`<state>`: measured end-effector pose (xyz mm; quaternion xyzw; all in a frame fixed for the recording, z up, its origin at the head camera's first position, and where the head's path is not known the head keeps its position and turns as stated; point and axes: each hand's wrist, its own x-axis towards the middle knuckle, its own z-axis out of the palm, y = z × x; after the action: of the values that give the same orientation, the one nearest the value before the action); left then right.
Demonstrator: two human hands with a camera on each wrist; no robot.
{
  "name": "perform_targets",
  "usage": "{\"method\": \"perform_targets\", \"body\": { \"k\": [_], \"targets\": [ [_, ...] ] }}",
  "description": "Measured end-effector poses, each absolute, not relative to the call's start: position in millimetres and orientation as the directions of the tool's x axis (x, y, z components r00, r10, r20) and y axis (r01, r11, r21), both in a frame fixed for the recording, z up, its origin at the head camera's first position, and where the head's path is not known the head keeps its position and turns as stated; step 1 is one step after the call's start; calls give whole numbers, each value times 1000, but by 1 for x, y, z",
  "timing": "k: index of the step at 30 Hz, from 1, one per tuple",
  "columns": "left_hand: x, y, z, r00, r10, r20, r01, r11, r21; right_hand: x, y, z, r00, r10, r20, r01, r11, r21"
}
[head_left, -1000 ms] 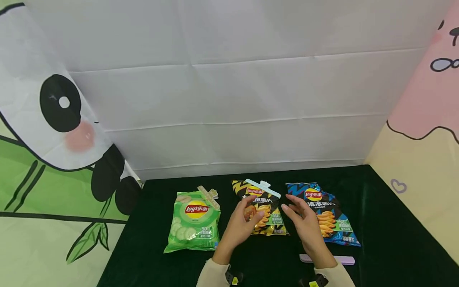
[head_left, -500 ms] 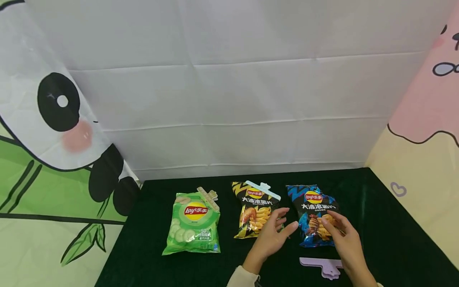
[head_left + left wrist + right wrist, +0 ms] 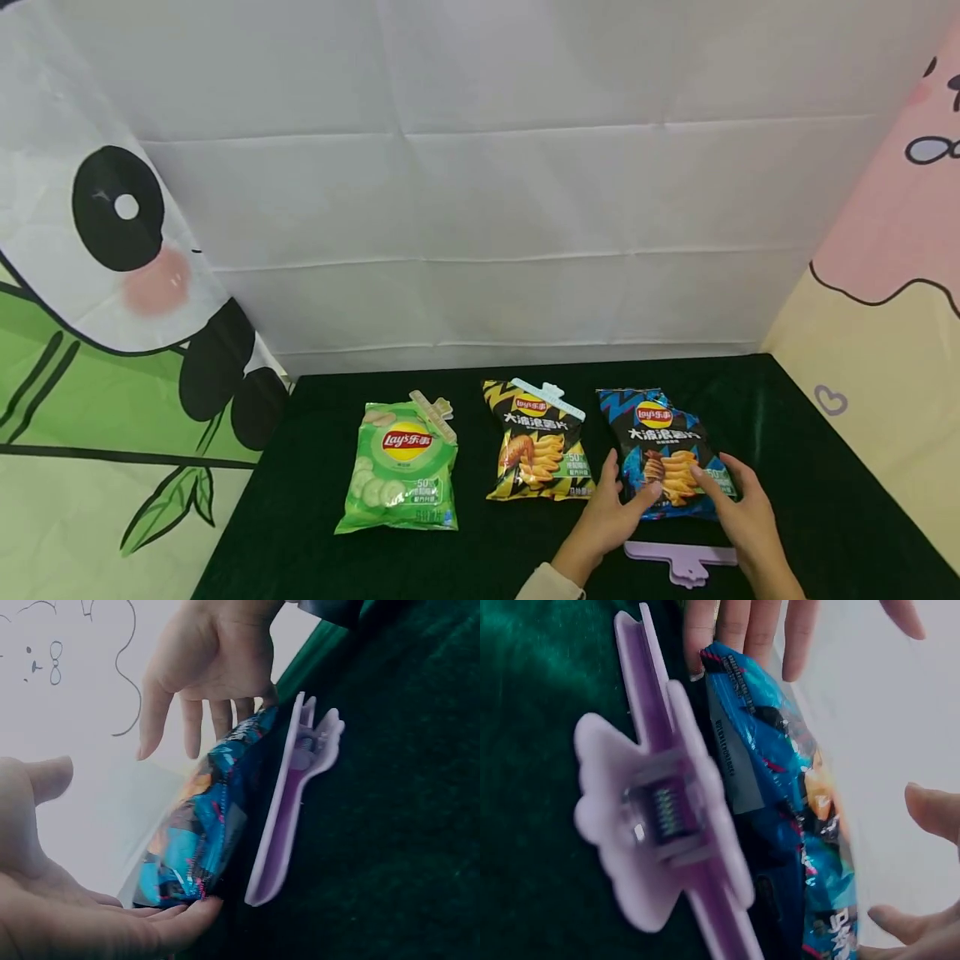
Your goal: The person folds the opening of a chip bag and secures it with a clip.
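Note:
A blue and black Lay's chip bag [image 3: 660,450] lies flat on the dark green table, between both hands. Beside its left edge is my left hand [image 3: 607,512], thumb spread above the bag; in the left wrist view its fingertips touch the bag's end. My right hand [image 3: 746,508] stands at the bag's right edge, fingers loosely extended and thumb over the front. In the right wrist view only part of the right hand [image 3: 919,930] shows. Just in front of the bag lies a lilac bag clip [image 3: 684,560], which neither hand touches.
Left of the blue bag lies a yellow and black chip bag [image 3: 536,458] with a pale blue clip [image 3: 549,397] across its top corner. Farther left is a green chip bag [image 3: 397,467] with a beige clip [image 3: 435,417]. A white backdrop [image 3: 480,208] rises behind the table.
Both hands have moved right from the yellow and black bag to the blue one. The blue bag's lower part and the lilac clip have come into fuller view.

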<state>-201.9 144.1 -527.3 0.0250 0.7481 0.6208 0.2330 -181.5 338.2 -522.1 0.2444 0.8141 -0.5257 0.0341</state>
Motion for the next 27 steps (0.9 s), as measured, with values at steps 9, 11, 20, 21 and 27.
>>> {"method": "perform_targets", "body": {
  "k": [9, 11, 20, 21, 27],
  "targets": [
    [-200, 153, -536, -890, 292, -351, -291, 228, 929, -184, 345, -530, -871, 286, -399, 481, 341, -807],
    [-202, 154, -534, -890, 293, -348, -287, 233, 929, -186, 347, -528, -870, 263, -416, 488, 355, -797],
    [-200, 154, -532, -890, 311, -335, -257, 266, 929, -183, 350, -523, -870, 262, -417, 490, 358, -795],
    [-199, 154, -532, -890, 315, -331, -252, 265, 931, -183, 349, -523, -870, 267, -415, 489, 357, -796],
    [-196, 153, -532, -887, 327, -327, -246, 264, 933, -179, 346, -521, -868, 301, -395, 485, 338, -807]
  ]
}}
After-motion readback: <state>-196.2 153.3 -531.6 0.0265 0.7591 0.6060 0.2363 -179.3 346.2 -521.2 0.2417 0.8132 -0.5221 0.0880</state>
